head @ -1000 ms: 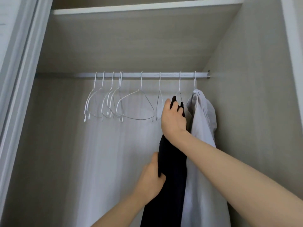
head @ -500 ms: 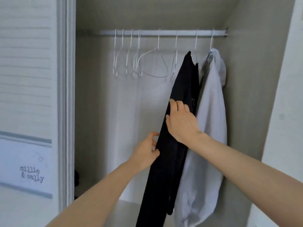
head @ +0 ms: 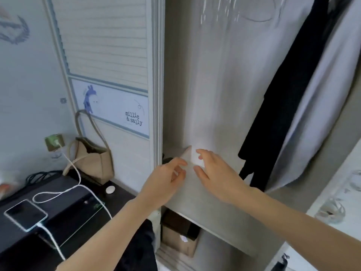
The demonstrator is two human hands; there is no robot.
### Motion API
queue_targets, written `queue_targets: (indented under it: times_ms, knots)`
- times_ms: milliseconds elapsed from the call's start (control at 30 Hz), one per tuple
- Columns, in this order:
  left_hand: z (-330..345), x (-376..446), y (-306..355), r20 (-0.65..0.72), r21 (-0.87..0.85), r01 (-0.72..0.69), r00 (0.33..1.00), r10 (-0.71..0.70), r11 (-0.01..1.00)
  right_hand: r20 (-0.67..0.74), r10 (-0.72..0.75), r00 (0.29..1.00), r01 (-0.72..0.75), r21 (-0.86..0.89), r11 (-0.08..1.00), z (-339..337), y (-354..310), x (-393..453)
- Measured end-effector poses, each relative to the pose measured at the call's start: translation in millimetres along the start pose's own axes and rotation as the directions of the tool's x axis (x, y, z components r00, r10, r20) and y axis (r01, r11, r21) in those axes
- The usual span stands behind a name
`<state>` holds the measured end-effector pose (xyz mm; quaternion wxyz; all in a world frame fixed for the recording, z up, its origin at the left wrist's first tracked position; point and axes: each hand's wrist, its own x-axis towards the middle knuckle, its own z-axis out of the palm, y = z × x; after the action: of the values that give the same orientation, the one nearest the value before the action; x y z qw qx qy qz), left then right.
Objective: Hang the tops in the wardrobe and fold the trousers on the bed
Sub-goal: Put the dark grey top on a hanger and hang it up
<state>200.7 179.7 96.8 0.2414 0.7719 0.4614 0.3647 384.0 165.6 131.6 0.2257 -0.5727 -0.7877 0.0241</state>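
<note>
Wardrobe (head: 214, 85) stands open, and two tops hang at its right side: a pale grey top (head: 320, 106) at the far right and a black top (head: 283, 106) just beside it on the left, the two touching. Blurred white hangers (head: 218, 10) show at the upper edge. Under the clothes there is a pale shelf (head: 211, 204). To the left, the sliding door (head: 109, 61) carries a panel with a blue animal drawing. A dark worktop (head: 58, 210) stands below it. On this worktop rest a beige bag (head: 93, 159) against the door and a phone (head: 25, 214) with a white cable (head: 64, 190) plugged in.

Both hands hover above the shelf, near each other, touching no clothing. The left hand (head: 166, 182) has its fingers loosely bent and holds nothing; the right hand (head: 216, 175) has its fingers spread apart, also with nothing in its grip.
</note>
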Motion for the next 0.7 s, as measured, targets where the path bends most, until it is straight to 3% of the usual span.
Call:
queue_targets:
  times_ms: [133,267,433,533,633,700]
  knots:
    - [-12.8,-79.4,-17.8,-0.13,0.003,0.205,0.971,-0.203,0.979,0.089,-0.126,0.988,0.106,0.203,0.973,43.3,-36.8,-21.0]
    - [-4.9,-174.7,-17.7,-0.381,-0.066,0.444,0.816,-0.434,0.893,0.185,-0.299,0.936,0.228,0.326,0.917,75.2,-70.9,-55.3]
    - [37.3,-299.1,12.1,-0.605,-0.224,0.671,0.473,-0.64,0.707,0.252,-0.551,0.796,0.388,0.486,0.783,102.0,-117.6,-121.6]
    - [76.1,-380.8,49.4,-0.684,-0.34,0.731,0.239,-0.689,0.591,0.304,-0.725,0.618,0.472,0.593,0.652,112.0,-143.3,-183.7]
    - [113.0,-447.4,88.1,-0.71,-0.443,0.736,0.061,-0.701,0.513,0.326,-0.821,0.468,0.47,0.695,0.544,119.2,-167.7,-244.6]
    - [140.2,-495.1,116.7,-0.724,-0.497,0.76,-0.098,-0.683,0.419,0.328,-0.885,0.331,0.487,0.744,0.458,123.0,-189.6,-294.4]
